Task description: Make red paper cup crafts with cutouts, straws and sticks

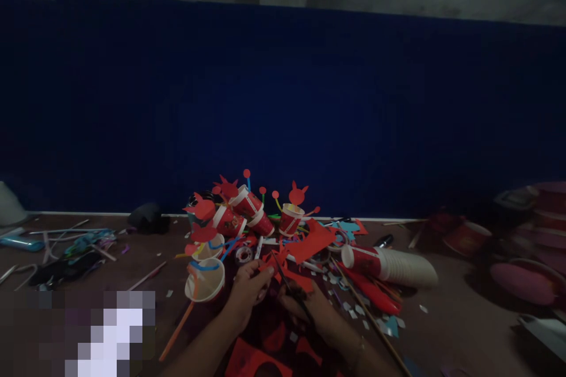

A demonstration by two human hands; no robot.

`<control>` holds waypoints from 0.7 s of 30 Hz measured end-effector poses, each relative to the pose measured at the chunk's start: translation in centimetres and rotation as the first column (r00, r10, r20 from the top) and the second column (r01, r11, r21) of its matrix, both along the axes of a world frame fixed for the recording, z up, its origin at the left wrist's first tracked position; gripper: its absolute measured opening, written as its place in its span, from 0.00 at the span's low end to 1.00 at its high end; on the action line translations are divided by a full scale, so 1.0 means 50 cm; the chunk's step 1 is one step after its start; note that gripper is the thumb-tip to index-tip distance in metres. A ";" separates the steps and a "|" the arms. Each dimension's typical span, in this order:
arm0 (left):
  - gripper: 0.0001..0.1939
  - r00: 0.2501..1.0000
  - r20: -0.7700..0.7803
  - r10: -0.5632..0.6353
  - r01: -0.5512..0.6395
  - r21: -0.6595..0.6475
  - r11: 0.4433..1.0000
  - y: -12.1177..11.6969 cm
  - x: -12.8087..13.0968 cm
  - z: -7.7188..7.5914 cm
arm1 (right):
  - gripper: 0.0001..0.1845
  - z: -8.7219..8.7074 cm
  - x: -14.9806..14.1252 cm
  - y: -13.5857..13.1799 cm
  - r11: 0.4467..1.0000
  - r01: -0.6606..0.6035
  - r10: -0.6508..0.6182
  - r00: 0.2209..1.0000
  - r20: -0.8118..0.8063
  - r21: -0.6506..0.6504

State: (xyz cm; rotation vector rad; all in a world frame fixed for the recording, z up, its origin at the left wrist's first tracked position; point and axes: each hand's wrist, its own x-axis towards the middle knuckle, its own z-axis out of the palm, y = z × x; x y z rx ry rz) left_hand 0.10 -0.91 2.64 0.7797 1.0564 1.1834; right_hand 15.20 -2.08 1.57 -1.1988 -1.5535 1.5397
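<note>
My left hand (247, 291) is closed in a pinch on a small piece of red paper (270, 264). My right hand (309, 306) is closed round dark scissors (287, 285) whose blades point up into that red paper. Both hands are low in the middle of the view, above more red paper sheets (252, 359). Just behind them stands a cluster of red-and-white paper cups (247, 206) decorated with red paper shapes and coloured straws. A paper cup (206, 285) with a blue band lies left of my left hand.
A stack of paper cups (389, 265) lies on its side at the right, beside a thin wooden stick (371, 318). Paper scraps litter the brown floor (442, 318). Straws and dark items lie at the left (66, 253). A dark blue wall (283, 106) stands behind. Pink plates (526, 283) sit far right.
</note>
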 end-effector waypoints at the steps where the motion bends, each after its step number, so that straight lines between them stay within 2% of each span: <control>1: 0.17 1.000 0.003 0.000 0.000 0.000 1.000 0.000 0.000 -0.001 | 0.20 0.003 -0.002 0.000 1.000 -0.003 0.003 1.000 -0.005 0.000; 14: 0.15 0.998 -0.017 0.054 -0.054 0.019 0.998 -0.006 0.004 -0.004 | 0.20 0.010 -0.003 0.002 1.000 0.022 -0.022 1.000 0.004 -0.016; 21: 0.14 1.000 -0.014 0.015 -0.014 0.041 0.999 0.000 0.001 -0.010 | 0.19 0.022 -0.003 -0.003 0.999 -0.013 0.013 1.000 -0.014 -0.031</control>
